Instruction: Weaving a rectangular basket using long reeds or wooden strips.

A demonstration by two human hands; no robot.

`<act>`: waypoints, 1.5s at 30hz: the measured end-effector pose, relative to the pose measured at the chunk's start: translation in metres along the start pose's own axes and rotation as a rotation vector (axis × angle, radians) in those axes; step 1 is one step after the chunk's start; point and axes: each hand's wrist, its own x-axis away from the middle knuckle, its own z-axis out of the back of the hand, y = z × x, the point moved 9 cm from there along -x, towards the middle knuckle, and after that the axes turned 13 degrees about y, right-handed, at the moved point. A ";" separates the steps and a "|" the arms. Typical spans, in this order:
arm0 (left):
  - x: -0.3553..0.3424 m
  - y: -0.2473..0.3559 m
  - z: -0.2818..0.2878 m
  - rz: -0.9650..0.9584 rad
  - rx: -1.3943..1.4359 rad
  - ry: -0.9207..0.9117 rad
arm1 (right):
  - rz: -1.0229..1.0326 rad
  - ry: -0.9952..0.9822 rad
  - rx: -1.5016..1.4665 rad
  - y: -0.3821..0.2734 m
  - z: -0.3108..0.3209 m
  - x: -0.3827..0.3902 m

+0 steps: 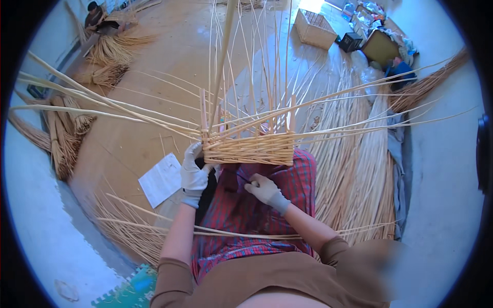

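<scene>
I have the woven wicker basket (249, 150) in the middle of my view, at 12 o'clock from the lap, above the near part of the red plaid cloth (303, 177). Its long side faces the body, and loose pale rods (110, 104) run off toward 10 and 2 o'clock while tall ones stand toward 12.

To handle this well, I would let the left side do the steadying and leave the fine work to the right. The wall wants to stay level and firmly backed, since those long rods probably give any nudge a lot of leverage. I would bring the tool in from 6 o'clock, with short pushes between the strands, its point kept off the left thumb and the cloth.

The left hand (194, 173), in a pale glove, sits at 8 o'clock of the basket, fingers wrapped up the outside of the corner and thumb along the lower edge: a pinch on that end. Its forearm rises almost straight from 6 o'clock.

The right hand (266, 191), gloved too, lies at 5 o'clock, apart from the weave, closed around what looks like a slim dark tool (243, 178) angled toward 10 o'clock. Its forearm slants in from 4 o'clock, wrist nearly straight.
</scene>
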 end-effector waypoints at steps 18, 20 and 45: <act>0.171 0.088 -0.035 0.399 0.331 -0.410 | -0.072 -0.049 -0.789 -0.036 0.024 0.103; 0.179 0.075 -0.040 0.477 0.354 -0.437 | -0.094 -0.126 -0.707 -0.038 0.023 0.108; 0.058 0.094 -0.046 -0.754 -0.705 -0.357 | 0.527 0.271 0.873 -0.225 0.079 -0.140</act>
